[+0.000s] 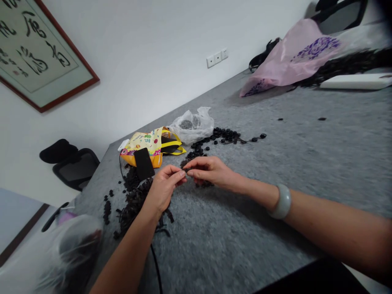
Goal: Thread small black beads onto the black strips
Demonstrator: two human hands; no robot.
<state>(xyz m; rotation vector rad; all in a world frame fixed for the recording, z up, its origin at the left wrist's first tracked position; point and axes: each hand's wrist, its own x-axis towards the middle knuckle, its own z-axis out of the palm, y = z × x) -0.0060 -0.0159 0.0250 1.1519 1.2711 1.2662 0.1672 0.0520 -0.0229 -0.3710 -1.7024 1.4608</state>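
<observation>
Working close over a gray felt surface, the left hand and right hand meet at the fingertips, both closed in a tight pinch on a small black piece, its exact form too small to tell. Loose black buttons heap beside the left hand, near a phone lying on a yellow bag.

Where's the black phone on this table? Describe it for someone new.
On the grey fuzzy tabletop, find the yellow patterned tote bag near the far edge. The flat black rectangular phone lies against the bag's front. Unlike the small round black pieces nearby, it is one large, smooth slab.
</observation>
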